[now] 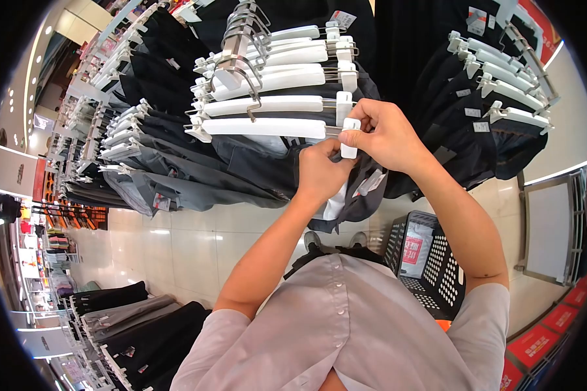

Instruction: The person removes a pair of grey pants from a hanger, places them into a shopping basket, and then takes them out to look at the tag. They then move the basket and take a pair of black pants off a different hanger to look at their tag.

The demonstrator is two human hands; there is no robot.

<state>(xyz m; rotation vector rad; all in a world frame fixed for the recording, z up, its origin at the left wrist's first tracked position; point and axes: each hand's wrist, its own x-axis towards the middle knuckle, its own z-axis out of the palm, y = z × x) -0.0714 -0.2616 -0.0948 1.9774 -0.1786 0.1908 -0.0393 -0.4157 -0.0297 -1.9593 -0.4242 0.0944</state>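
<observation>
My right hand (388,137) pinches the white clip (349,148) at the right end of the front clip hanger (267,128), thumb on its face. Just below and to the left, my left hand (323,171) is closed on the upper edge of dark trousers (365,207) under that clip. My left fingertips are partly hidden by the cloth and the clip. A paper tag (370,183) hangs from the trousers. Behind the front hanger, several more white clip hangers (270,73) with dark garments hang in a row on a metal arm (235,55).
A black perforated shopping basket (451,274) with a wrapped package (416,247) stands on the tiled floor (182,244) at my right. Racks of dark trousers (463,124) flank the row on the right and left. More folded trousers (156,332) hang at lower left.
</observation>
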